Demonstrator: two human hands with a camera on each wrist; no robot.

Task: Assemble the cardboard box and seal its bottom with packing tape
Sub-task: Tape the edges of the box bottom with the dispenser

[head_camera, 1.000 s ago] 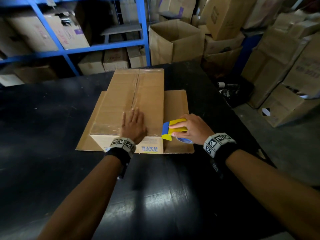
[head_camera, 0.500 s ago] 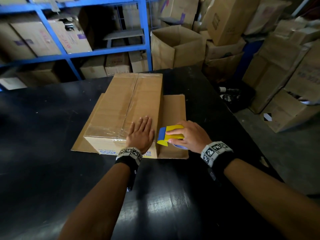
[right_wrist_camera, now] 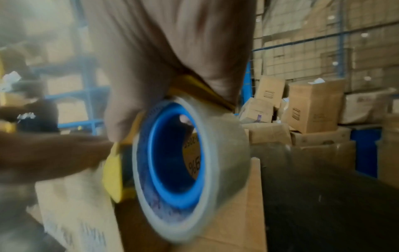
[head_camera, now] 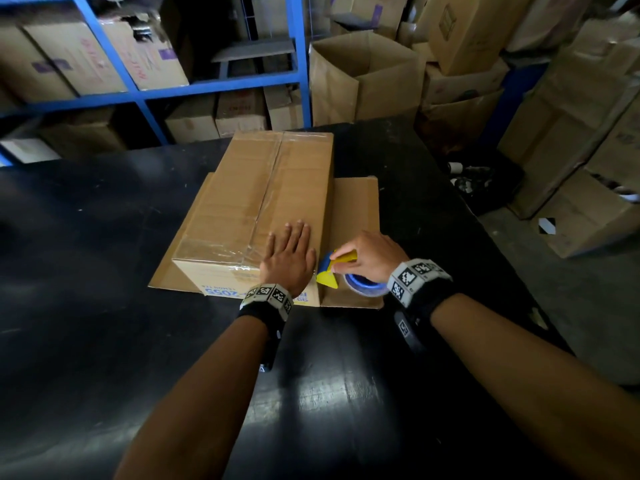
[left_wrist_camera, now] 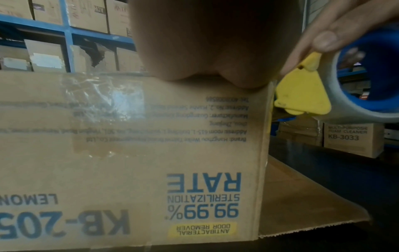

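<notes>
Most of the task looks done. The cardboard box (head_camera: 256, 209) stands folded up on the black counter (head_camera: 86, 271), bottom side up, with its printing upside down in the left wrist view. On the counter the box rests on a flat cardboard sheet (head_camera: 356, 216) that shows at the right of the box and along its near left edge.

One strip of clear tape (head_camera: 273, 168) runs along the middle seam of the box from the far edge to the near edge, and its wrinkled end (left_wrist_camera: 101, 95) folds down over the near wall.

The left hand (head_camera: 289, 259) lies flat on top of the box at the near right corner, with the fingers straight and together, and it presses the cardboard down. The right hand (head_camera: 367, 258) is just beside that same corner of the box; its fingers are curled around the yellow and blue tape dispenser (head_camera: 332, 271), which carries the tape roll (right_wrist_camera: 190, 172).

I judge that the seam is closed and what is left is small: to cut the tape free at this corner, to rub the ends down, and perhaps to add tape on the side edges. Whether the tape is already cut, I cannot tell.
</notes>
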